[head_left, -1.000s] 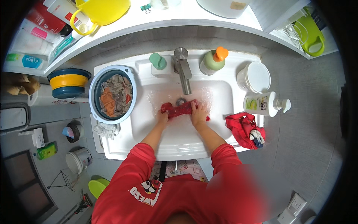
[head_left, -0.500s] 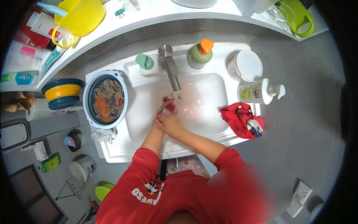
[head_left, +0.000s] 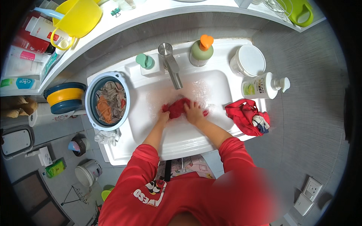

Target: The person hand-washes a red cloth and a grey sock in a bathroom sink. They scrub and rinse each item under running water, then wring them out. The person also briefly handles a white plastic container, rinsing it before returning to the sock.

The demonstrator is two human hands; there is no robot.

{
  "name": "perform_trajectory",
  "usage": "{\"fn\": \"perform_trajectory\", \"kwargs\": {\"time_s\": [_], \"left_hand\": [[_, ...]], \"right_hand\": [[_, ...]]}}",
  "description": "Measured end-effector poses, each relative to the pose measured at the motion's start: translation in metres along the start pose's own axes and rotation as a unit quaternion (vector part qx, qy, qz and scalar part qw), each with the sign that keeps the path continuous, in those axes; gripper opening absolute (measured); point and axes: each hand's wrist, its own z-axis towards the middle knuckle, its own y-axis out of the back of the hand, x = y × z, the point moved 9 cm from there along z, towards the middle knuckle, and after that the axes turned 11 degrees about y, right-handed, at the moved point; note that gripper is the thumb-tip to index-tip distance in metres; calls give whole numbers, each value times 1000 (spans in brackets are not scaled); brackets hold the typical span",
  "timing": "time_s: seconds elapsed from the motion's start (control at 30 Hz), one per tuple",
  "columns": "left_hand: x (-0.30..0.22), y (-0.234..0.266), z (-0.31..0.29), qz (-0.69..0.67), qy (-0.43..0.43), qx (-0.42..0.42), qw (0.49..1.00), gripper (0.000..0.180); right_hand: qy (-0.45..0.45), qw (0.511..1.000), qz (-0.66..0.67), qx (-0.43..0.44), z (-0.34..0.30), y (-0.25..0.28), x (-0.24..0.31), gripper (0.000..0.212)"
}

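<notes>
A wet red cloth [head_left: 178,108] lies spread in the water of the white sink [head_left: 141,130], below the faucet [head_left: 174,73]. My left hand [head_left: 163,116] is closed on its left end. On the cloth's right side is my right hand [head_left: 194,113], fingers bent over the fabric and somewhat apart; a bit of red shows beyond it. The undersides of both hands are hidden. Right of the basin, a dry-looking red garment [head_left: 243,116] with a white and dark blue part rests on the rim.
A blue basin [head_left: 88,105] of wet clothes stands on the sink's left side, a white cloth [head_left: 107,137] beside it. Along the back are a green-capped dispenser [head_left: 145,62] and a green bottle with orange pump [head_left: 201,54]. A white tub [head_left: 249,62] and pump bottle [head_left: 260,86] stand right.
My hands were together, squeezing the bunched red cloth left of the faucet's end. Now they are apart, the right hand further right, and the cloth is spread lower in the water.
</notes>
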Motion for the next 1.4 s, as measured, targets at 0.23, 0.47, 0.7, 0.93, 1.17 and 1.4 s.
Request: {"fn": "perform_trajectory", "kwargs": {"time_s": [0.23, 0.47, 0.7, 0.93, 1.17, 1.4], "left_hand": [[-2, -3, -23, -69, 93, 46, 992, 32], [-38, -74, -44, -375, 153, 432, 806, 20], [-75, -86, -106, -299, 100, 376, 872, 11], [-96, -57, -136, -112, -37, 141, 983, 33], [-154, -65, -212, 350, -223, 218, 883, 38], [-184, -56, -277, 435, -268, 175, 842, 15]], "right_hand": [[-62, 959, 255, -109, 10, -13, -11, 47], [151, 881, 399, -206, -13, 145, 84, 28], [133, 902, 289, -290, -5, 160, 78, 11], [-44, 934, 334, -121, 17, 74, -33, 15], [97, 738, 658, -118, -22, 168, -9, 43], [89, 704, 705, -17, -39, 183, -8, 18]]}}
